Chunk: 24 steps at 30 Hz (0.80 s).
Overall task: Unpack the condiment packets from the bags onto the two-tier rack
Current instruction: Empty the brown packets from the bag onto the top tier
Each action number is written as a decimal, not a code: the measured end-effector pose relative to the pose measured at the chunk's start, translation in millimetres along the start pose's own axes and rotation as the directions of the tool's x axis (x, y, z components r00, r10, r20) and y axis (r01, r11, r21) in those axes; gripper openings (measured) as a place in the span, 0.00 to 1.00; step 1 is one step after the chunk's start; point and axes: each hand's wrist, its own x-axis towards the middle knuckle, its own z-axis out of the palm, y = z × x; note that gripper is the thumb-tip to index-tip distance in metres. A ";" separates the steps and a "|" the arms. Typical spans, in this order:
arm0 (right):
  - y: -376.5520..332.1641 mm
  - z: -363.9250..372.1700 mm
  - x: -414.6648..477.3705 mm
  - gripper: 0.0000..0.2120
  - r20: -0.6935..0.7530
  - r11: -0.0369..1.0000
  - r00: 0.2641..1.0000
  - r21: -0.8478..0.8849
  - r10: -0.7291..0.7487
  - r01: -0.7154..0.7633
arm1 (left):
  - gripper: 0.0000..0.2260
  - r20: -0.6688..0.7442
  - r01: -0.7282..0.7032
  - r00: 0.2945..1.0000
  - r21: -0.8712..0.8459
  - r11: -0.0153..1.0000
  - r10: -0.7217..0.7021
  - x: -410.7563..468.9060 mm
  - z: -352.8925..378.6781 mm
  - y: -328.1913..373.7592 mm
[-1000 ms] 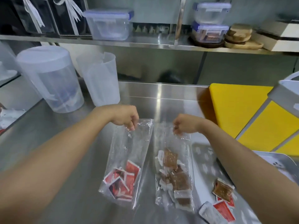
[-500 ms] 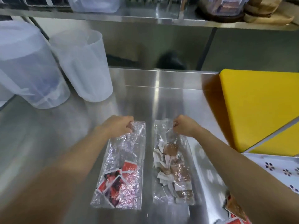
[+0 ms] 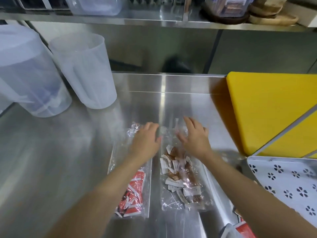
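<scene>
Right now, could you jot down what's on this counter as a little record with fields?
left hand: open, fingers spread over the bag of red packets
right hand: open, over the bag of brown packets
bags: flat, side by side on the steel counter
far left: two translucent jugs
right: yellow board, white perforated tray

The red packets (image 3: pixel 133 191) are partly covered by the left forearm. The lidded pitcher (image 3: pixel 25 73) is cut off at the left edge. The perforated tray (image 3: pixel 288 182) is cropped at the right edge.

Both open hands, left hand (image 3: pixel 145 138) and right hand (image 3: pixel 194 136), rest on two bags (image 3: pixel 180 177).
</scene>
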 end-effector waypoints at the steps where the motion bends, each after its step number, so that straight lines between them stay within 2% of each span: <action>1: -1.4 2.6 -11.0 0.33 0.026 0.999 0.999 0.023 0.027 -0.027 | 0.21 0.025 0.015 1.000 -0.042 0.999 -0.014 -11.1 9.9 9.0; 5: 0.5 17.3 -51.1 0.38 0.188 0.986 0.971 0.047 0.148 -0.160 | 0.28 0.191 0.076 0.978 0.023 0.997 -0.079 -45.7 48.0 20.8; 8: 4.3 27.4 -74.3 0.36 0.233 0.957 0.933 0.035 0.273 -0.289 | 0.27 0.225 0.080 0.971 0.025 0.996 -0.084 -61.1 61.9 23.2; 10: 6.3 30.0 -83.9 0.30 0.208 0.940 0.926 0.071 0.314 -0.334 | 0.25 0.206 0.073 0.976 0.021 0.997 -0.076 -68.0 64.7 24.5; 12: 7.6 26.2 -87.6 0.19 0.147 0.939 0.938 0.095 0.314 -0.329 | 0.24 0.141 0.063 0.987 0.063 0.996 -0.072 -72.7 63.9 25.8; 14: 7.2 14.8 -85.0 0.13 0.135 0.914 0.931 0.190 0.338 -0.359 | 0.22 0.080 0.040 0.996 0.123 0.992 -0.050 -76.1 60.2 29.4; 16: 7.9 2.3 -79.7 0.12 0.162 0.827 0.898 0.348 0.410 -0.441 | 0.18 0.062 -0.001 0.998 0.152 0.988 -0.009 -78.1 58.2 33.7; 19: 6.0 -11.1 -71.2 0.20 0.203 0.662 0.829 0.517 0.521 -0.543 | 0.16 0.070 -0.018 0.997 0.087 0.996 0.012 -80.2 54.3 45.1; 22: -1.4 -23.1 -65.9 0.22 0.359 0.379 0.760 0.703 0.542 -0.602 | 0.18 0.118 0.056 0.991 0.004 0.998 -0.056 -80.8 50.6 59.2; 24: -7.6 -35.2 -68.3 0.21 0.443 0.238 0.747 0.758 0.496 -0.608 | 0.21 0.156 0.139 0.979 -0.058 0.989 -0.129 -80.5 48.9 64.3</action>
